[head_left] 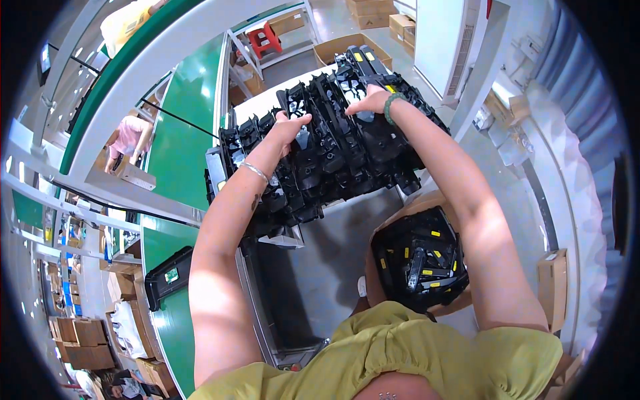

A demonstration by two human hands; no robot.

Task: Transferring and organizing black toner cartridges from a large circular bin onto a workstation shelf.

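Observation:
Many black plastic housings [327,157] stand packed in rows on a white-topped surface [257,110] in front of me. My left hand [288,128] rests over the left-middle rows, thumb stretched to the right and apart from the fingers. Farther right, my right hand [372,101] reaches over the back of the rows, thumb pointing left and its fingers spread from it. Both hands look open at the housings; some fingertips are hidden among the black parts. Silvery, clear-looking pieces show between the housings near both hands.
Below the rows on the right, a carton [381,230] lined with black holds several black parts with yellow labels. A long black part [172,275] lies on the green bench [179,320] at left. A co-worker in pink [127,140] stands beyond it. A red stool [265,40] sits behind.

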